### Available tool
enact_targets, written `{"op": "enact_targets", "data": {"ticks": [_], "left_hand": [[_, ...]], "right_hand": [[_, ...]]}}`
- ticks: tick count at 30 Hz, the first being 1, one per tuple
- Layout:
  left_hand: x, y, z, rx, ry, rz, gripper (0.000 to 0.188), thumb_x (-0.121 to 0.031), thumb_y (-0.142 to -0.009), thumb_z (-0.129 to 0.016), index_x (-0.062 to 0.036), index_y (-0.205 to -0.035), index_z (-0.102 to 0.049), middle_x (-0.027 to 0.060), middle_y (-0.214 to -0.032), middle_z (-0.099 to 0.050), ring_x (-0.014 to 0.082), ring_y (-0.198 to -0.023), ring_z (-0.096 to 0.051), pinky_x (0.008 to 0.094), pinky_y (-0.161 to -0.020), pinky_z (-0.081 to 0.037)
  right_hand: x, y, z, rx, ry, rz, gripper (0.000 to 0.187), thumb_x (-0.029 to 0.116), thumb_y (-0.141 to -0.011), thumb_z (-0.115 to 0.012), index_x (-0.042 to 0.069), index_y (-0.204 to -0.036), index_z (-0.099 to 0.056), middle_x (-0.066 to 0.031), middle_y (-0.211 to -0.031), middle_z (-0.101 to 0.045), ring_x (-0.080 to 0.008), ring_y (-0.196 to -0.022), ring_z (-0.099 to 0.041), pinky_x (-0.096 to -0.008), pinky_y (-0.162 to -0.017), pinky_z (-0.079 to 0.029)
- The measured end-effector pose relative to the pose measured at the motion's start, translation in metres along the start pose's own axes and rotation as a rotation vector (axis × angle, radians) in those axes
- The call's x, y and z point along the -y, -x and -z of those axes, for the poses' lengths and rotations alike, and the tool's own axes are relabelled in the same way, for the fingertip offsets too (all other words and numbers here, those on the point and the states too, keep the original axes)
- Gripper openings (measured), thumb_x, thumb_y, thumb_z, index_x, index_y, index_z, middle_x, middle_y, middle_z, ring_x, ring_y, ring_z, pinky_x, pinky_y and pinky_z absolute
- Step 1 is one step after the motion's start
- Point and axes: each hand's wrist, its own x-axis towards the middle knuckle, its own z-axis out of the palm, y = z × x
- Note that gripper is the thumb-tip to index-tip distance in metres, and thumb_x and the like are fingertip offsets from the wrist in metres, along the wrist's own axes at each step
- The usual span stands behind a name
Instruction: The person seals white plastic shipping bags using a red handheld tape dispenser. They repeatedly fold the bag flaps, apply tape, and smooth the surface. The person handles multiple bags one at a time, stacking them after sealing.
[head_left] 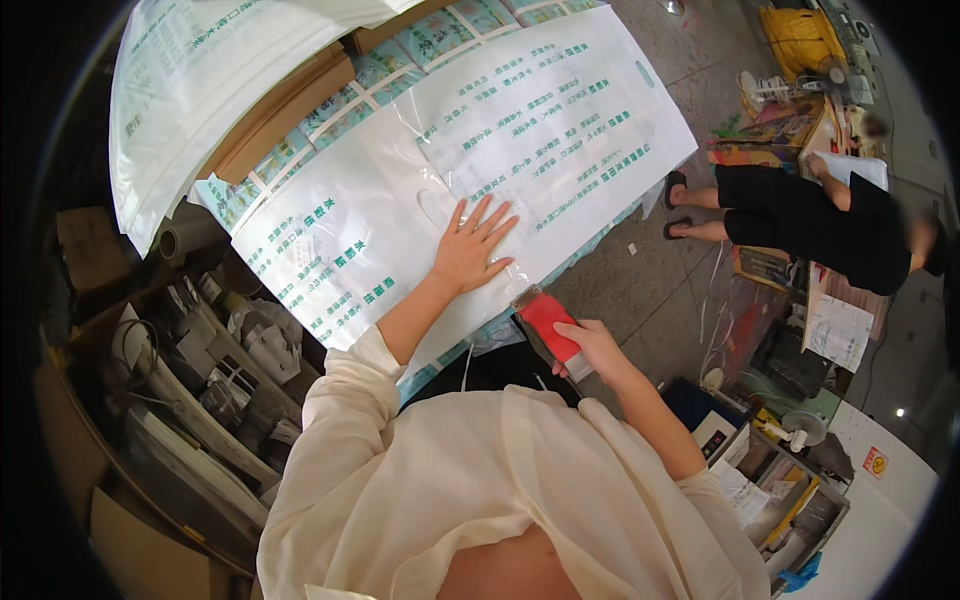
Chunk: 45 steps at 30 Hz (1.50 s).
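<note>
Left hand (470, 250), fingers spread flat, pins the white printed plastic bag (450, 170) on the table; right hand (590, 350), fingers clamped on a red rectangular block (548, 322) at the near edge, best stroked firmly with the bag kept taut.

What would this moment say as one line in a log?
left hand: flat on white plastic bag | right hand: grip on red packet | seated person: nearby

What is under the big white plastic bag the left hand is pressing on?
Under the white plastic bag pressed by the left hand, blue-green printed sheets and a cardboard box show at its edges; anything directly beneath is covered.
</note>
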Motion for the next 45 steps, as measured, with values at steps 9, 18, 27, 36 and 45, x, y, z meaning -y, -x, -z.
{"op": "enact_targets", "data": {"ticks": [9,18,27,36,45], "left_hand": [[-0.033,0.017,-0.027,0.016,0.014,0.051,0.082,-0.063,-0.080,-0.056,-0.0190,-0.146,-0.036,0.0068,-0.154,-0.028,0.0327,-0.145,-0.015,0.0592,-0.115,-0.006],[-0.023,0.002,-0.041,0.054,-0.045,0.091,0.085,-0.064,-0.079,-0.056,-0.0200,-0.148,-0.033,0.0064,-0.156,-0.023,0.0322,-0.146,-0.012,0.0594,-0.115,-0.004],[-0.036,0.003,-0.040,0.093,-0.062,0.116,0.083,-0.062,-0.079,-0.058,-0.0217,-0.148,-0.034,0.0047,-0.157,-0.023,0.0314,-0.146,-0.013,0.0584,-0.115,-0.003],[-0.051,0.011,-0.039,0.079,-0.080,0.151,0.086,-0.062,-0.077,-0.060,-0.0209,-0.148,-0.034,0.0082,-0.156,-0.026,0.0342,-0.145,-0.015,0.0607,-0.114,-0.007],[-0.014,-0.006,0.006,0.074,-0.196,0.136,0.079,-0.062,-0.082,-0.056,-0.0226,-0.147,-0.036,0.0076,-0.156,-0.025,0.0323,-0.145,-0.015,0.0573,-0.115,-0.007]], "right_hand": [[-0.028,0.007,0.006,-0.097,0.050,-0.038,0.036,0.028,-0.091,-0.058,-0.007,-0.085,-0.062,-0.0150,-0.067,-0.064,-0.0213,-0.051,-0.063,-0.0315,-0.047,-0.050],[-0.028,-0.029,-0.003,-0.289,0.283,-0.022,0.041,0.033,-0.088,-0.059,-0.007,-0.079,-0.064,-0.0147,-0.065,-0.065,-0.0216,-0.052,-0.065,-0.0335,-0.052,-0.052],[-0.038,-0.041,-0.002,-0.325,0.393,-0.135,0.046,0.039,-0.088,-0.055,-0.004,-0.082,-0.066,-0.0179,-0.073,-0.069,-0.0256,-0.064,-0.069,-0.0358,-0.063,-0.053],[-0.242,0.057,0.161,-1.026,0.218,-0.387,0.053,0.040,-0.087,-0.060,-0.012,-0.091,-0.065,-0.0264,-0.078,-0.067,-0.0343,-0.082,-0.070,-0.0450,-0.073,-0.053],[-0.253,-0.033,0.181,-0.993,0.286,0.260,0.044,0.034,-0.089,-0.062,-0.010,-0.093,-0.066,-0.0163,-0.073,-0.067,-0.0203,-0.067,-0.064,-0.0334,-0.062,-0.048]]}}
